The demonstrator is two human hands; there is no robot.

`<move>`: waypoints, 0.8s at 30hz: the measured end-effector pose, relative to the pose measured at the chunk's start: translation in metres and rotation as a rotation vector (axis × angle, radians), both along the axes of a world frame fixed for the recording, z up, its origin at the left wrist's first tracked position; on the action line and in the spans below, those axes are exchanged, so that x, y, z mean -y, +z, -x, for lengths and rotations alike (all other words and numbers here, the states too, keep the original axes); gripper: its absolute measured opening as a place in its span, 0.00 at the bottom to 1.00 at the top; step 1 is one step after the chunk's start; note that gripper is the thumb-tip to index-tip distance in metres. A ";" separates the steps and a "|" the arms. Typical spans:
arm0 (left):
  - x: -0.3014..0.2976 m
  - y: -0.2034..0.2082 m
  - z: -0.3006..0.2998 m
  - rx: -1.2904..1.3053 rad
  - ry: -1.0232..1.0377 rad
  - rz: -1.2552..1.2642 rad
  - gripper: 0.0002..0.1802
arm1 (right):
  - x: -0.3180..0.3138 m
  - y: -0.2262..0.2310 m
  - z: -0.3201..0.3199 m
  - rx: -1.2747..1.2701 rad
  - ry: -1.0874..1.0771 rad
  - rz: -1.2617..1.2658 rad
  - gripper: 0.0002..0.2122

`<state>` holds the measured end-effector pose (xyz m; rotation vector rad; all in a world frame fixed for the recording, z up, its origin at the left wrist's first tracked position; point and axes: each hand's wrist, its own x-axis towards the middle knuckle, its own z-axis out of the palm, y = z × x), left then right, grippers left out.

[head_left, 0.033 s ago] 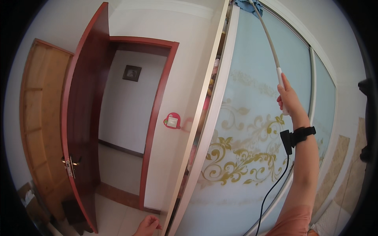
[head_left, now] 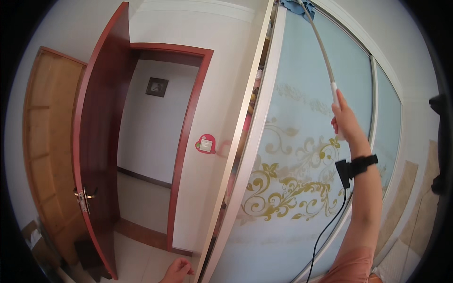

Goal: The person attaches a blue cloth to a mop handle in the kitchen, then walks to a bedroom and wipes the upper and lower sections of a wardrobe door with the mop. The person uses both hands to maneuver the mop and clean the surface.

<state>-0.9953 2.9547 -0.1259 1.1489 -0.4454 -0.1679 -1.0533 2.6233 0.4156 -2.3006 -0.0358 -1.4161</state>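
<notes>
High on the right, my right hand (head_left: pixel 347 121) is closed round the white grip of a long-handled duster (head_left: pixel 322 47). Its thin metal pole slants up and left to a blue cloth-like head (head_left: pixel 302 8), partly cut off by the top edge. That head lies against the upper left corner of a frosted sliding wardrobe door (head_left: pixel 311 155) with gold scrolls and flowers. My left hand (head_left: pixel 178 270) is low at the bottom edge, fingers curled in, with nothing visible in them. It is apart from the wardrobe's pale side edge.
A black strap (head_left: pixel 361 164) with a cable (head_left: pixel 325 226) hanging from it circles my right forearm. At left stands an open dark red door (head_left: pixel 101 141) beside a wooden shelf unit (head_left: pixel 49 155). A light switch (head_left: pixel 206 145) with a pink surround is on the wall. Items show in the wardrobe's narrow gap.
</notes>
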 end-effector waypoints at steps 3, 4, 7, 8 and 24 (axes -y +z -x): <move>-0.005 -0.005 -0.002 -0.016 -0.026 0.018 0.05 | 0.005 -0.052 0.020 -0.046 -0.166 0.049 0.28; -0.006 -0.006 -0.003 -0.028 -0.029 0.004 0.05 | 0.007 -0.074 0.030 -0.050 -0.183 0.027 0.28; -0.007 -0.007 -0.009 0.032 -0.046 -0.062 0.04 | 0.008 -0.123 0.059 -0.104 -0.145 -0.052 0.27; -0.006 -0.006 -0.012 0.066 -0.052 -0.090 0.04 | 0.007 -0.128 0.063 -0.124 -0.145 -0.126 0.27; -0.005 0.001 -0.011 -0.111 -0.165 -0.108 0.05 | -0.002 -0.091 0.010 -0.013 -0.018 -0.134 0.27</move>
